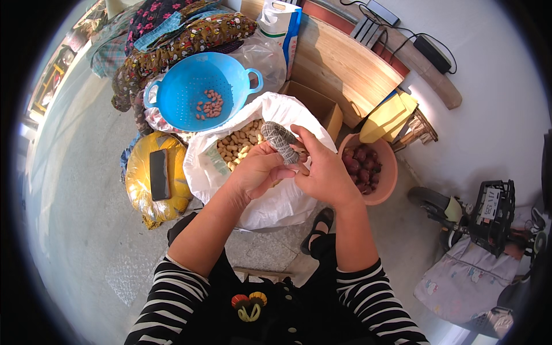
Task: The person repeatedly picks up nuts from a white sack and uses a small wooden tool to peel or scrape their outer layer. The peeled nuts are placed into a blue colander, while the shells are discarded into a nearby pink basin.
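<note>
My left hand [261, 170] and my right hand [323, 168] meet above a white woven sack [263, 211] that holds unshelled peanuts [241, 144]. Two fingers of my right hand are wrapped in grey checked cloth [282, 142]. Thumb and fingers of both hands are pinched close together; whether something small is between them cannot be made out. Behind the sack to the left, a blue plastic colander [181, 103] holds shelled peanut kernels [211, 105] at its bottom.
Right of the sack stands a pink basin [390, 185] of dark red round produce [364, 166]. A smartphone [160, 174] lies on a yellow bundle [138, 172] at the left. Farther back are a cardboard box [334, 123] and a wooden board [345, 64]. A two-wheeler with a basket [491, 215] is at the right.
</note>
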A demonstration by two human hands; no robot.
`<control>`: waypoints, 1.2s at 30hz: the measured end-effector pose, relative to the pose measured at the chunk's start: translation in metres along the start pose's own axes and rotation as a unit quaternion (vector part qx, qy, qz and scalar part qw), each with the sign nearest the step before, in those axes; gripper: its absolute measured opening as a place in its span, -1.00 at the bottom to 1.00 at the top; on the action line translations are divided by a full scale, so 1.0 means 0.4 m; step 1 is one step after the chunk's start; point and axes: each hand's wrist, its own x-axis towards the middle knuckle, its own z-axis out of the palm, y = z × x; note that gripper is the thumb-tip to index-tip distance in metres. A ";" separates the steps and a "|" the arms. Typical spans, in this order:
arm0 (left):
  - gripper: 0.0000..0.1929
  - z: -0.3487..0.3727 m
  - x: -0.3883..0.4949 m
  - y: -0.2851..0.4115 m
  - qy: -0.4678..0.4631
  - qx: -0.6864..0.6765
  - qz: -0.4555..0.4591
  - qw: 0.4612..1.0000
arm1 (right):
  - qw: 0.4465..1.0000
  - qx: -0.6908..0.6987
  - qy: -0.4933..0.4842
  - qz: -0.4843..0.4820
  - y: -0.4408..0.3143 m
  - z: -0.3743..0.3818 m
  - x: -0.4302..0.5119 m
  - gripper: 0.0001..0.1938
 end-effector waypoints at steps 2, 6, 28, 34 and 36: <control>-0.79 -0.001 0.003 -0.007 0.024 0.013 0.018 0.999 | 0.999 0.027 0.024 0.004 0.008 0.003 0.004 -0.36; -0.87 -0.003 0.008 -0.016 0.056 0.019 0.088 0.994 | 0.993 0.075 0.090 0.018 0.017 0.004 0.008 -0.39; -0.74 0.008 -0.007 -0.027 0.033 0.354 0.161 0.921 | 0.982 0.136 0.128 0.010 0.058 0.022 0.011 -0.53; -0.72 0.023 0.000 -0.047 0.072 0.300 0.188 0.932 | 0.963 0.191 0.190 0.008 0.051 0.052 0.019 -0.56; -0.73 0.026 -0.001 -0.054 0.091 0.255 0.191 0.943 | 0.957 0.229 0.178 0.016 0.049 0.050 0.017 -0.57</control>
